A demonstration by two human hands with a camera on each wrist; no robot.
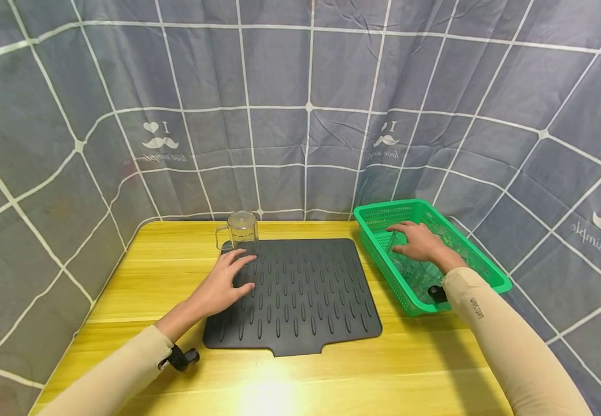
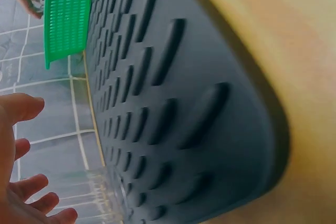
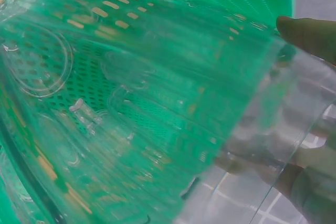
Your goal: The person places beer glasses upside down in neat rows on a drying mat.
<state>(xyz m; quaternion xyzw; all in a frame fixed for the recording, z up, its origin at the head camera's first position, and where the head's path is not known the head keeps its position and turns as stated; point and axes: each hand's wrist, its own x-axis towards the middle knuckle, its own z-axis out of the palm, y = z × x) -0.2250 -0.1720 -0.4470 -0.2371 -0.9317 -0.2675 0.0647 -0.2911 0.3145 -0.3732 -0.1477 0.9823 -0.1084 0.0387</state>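
A clear mug (image 1: 242, 226) with its handle to the left stands at the far left corner of a dark grey ribbed mat (image 1: 300, 289). My left hand (image 1: 226, 283) hovers over the mat's left side, just in front of the mug. Its fingers are spread and hold nothing. On the right, my right hand (image 1: 420, 242) reaches into a green plastic basket (image 1: 391, 280). In the right wrist view it grips a clear drinking glass (image 3: 173, 82) at one end, thumb on one side and fingers on the other. Other clear glassware (image 3: 86, 114) lies beneath in the basket.
A yellow wood-grain table (image 1: 175, 248) carries the mat and the basket. Behind and at both sides hangs a grey curtain (image 1: 279, 138) with white grid lines, close to the table's back edge. The basket's walls (image 2: 68, 19) rise well above the mat.
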